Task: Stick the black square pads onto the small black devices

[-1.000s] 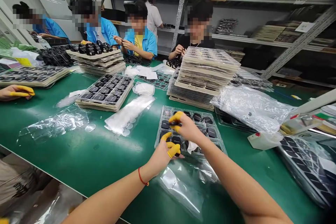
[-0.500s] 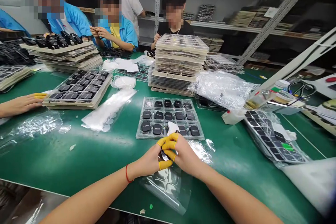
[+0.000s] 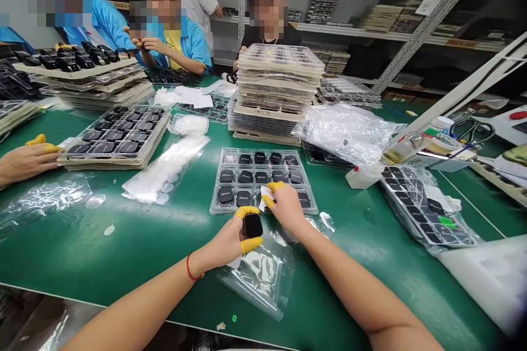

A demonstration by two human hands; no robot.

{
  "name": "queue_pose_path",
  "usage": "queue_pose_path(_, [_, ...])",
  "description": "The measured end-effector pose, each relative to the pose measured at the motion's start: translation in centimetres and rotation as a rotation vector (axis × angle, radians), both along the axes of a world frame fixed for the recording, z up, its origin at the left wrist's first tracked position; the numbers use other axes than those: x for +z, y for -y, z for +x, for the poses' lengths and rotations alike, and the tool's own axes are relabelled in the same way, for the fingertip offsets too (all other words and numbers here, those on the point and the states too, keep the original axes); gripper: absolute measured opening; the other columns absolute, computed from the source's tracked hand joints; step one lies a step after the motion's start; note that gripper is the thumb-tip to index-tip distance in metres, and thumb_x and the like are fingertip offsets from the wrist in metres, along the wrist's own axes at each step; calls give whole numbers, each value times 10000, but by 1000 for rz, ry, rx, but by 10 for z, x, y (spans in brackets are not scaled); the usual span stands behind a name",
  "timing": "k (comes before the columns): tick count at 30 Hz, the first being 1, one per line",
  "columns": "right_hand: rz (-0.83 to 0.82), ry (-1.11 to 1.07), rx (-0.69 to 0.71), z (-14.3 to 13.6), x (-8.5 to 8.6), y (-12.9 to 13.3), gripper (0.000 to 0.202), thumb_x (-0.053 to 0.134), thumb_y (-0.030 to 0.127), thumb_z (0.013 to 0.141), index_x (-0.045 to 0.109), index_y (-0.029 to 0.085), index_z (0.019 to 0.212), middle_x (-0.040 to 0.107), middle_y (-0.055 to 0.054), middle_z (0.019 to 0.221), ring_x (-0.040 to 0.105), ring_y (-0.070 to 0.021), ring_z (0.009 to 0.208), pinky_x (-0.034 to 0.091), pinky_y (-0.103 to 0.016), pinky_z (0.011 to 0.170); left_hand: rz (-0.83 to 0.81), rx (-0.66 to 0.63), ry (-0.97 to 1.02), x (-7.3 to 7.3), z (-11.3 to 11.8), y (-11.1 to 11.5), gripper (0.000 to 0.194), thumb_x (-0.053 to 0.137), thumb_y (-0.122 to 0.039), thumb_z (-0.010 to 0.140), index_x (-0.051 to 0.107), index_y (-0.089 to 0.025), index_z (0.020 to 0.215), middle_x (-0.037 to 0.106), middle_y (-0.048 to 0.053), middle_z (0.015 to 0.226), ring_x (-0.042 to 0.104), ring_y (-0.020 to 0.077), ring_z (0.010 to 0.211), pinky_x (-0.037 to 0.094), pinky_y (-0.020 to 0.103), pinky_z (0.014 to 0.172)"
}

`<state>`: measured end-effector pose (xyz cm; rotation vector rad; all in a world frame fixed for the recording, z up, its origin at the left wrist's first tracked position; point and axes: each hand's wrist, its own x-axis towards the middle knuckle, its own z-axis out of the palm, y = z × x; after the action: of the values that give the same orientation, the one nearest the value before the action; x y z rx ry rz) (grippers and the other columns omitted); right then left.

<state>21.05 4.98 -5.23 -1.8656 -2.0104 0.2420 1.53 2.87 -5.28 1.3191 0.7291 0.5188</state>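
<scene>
Between the yellow-cotted thumb and finger of my left hand (image 3: 228, 241) is a black square watch head (image 3: 252, 225), its glossy face turned up toward me. My right hand (image 3: 286, 208), also in yellow finger cots, is closed on a small white wipe (image 3: 264, 195) over the front row of a clear plastic tray (image 3: 214, 205). Dark square pieces with pale printing, such as this watch body (image 3: 246, 176), fill most of the tray's pockets. A clear plastic bag (image 3: 263, 279) lies flat below my hands.
A tall stack of trays (image 3: 275, 98) stands behind. To its right are bundled clear bags (image 3: 346, 134), scissors (image 3: 473, 134) and a bagged tray (image 3: 420, 208). A filled tray stack (image 3: 111, 159) sits left, with a co-worker's hand (image 3: 31, 162) touching it. Several people sit across the table.
My hands have separated. The right has moved forward over the tray with the white wipe; the left now shows the watch head's face. The camera view has shifted slightly.
</scene>
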Motion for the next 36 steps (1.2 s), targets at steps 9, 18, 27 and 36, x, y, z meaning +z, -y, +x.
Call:
queue_pose_path(9, [144,-170,483,-28,20,46,190,470,212,871,646,274,900,599,-21,813,472,-175,793,306,-364,806,173,-68,-70,9,-5,-9,394,652,-203,731,511,-185,1099,597,40,943,570,164,766,468,245,638])
queue_pose_path(18, [-94,11,215,40,30,49,137,558,302,839,663,241,904,654,-3,823,538,-159,807,349,-317,793,-66,-52,-192,0,-1,-1,625,703,-422,696,419,-187,1200,638,53,932,623,226,812,516,315,745])
queue_pose_path(27, [-274,375,-822,259,46,59,419,478,333,884,554,6,1136,506,-285,1184,453,-342,1126,388,-418,849,-103,25,-215,-15,-3,-12,797,758,-501,607,367,-160,1211,662,37,802,642,228,739,526,323,747])
queue_pose_path(36, [-369,506,-889,313,30,50,319,483,348,900,554,114,1106,595,-99,1065,575,-201,964,461,-396,838,-83,81,-196,-11,-2,-16,748,760,-501,610,405,-190,1190,649,48,896,639,245,786,535,367,750])
